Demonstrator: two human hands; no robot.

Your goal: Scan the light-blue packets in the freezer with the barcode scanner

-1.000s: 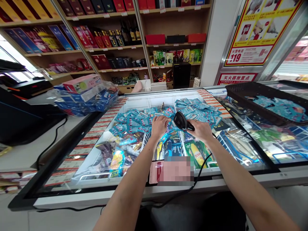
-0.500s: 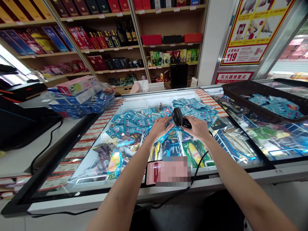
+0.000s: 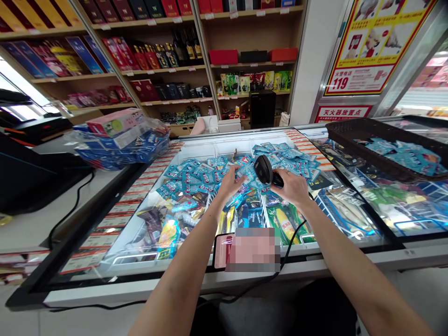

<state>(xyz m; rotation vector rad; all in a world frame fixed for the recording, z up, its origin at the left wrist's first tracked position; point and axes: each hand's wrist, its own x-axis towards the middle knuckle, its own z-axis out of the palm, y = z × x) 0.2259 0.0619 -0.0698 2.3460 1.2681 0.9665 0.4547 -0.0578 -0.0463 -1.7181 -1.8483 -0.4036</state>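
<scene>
My right hand (image 3: 293, 186) is closed around the handle of a black barcode scanner (image 3: 263, 170). Its head is tilted over a pile of small blue packets (image 3: 201, 176) on the glass top of a chest freezer (image 3: 115, 290). My left hand (image 3: 229, 185) is at the pile, just left of the scanner, thumb and forefinger apart, with blue packets near the fingertips. Whether it touches one I cannot tell. Nearer to me, a phone (image 3: 223, 252) with a partly blurred screen lies at the front edge. The scanner's black cable (image 3: 287, 249) hangs beside it.
At right, a dark brown basket (image 3: 367, 161) holds more blue packets. Plastic-wrapped boxes (image 3: 121, 140) are stacked at the left. Wrapped ice creams (image 3: 170, 235) show under the glass. Goods shelves (image 3: 168, 72) stand behind, with part of another person's arm (image 3: 199, 127) below.
My left hand's fingers have drawn in from lying stretched out over the packets. The scanner head has turned slightly in my right hand. The view has shifted a little.
</scene>
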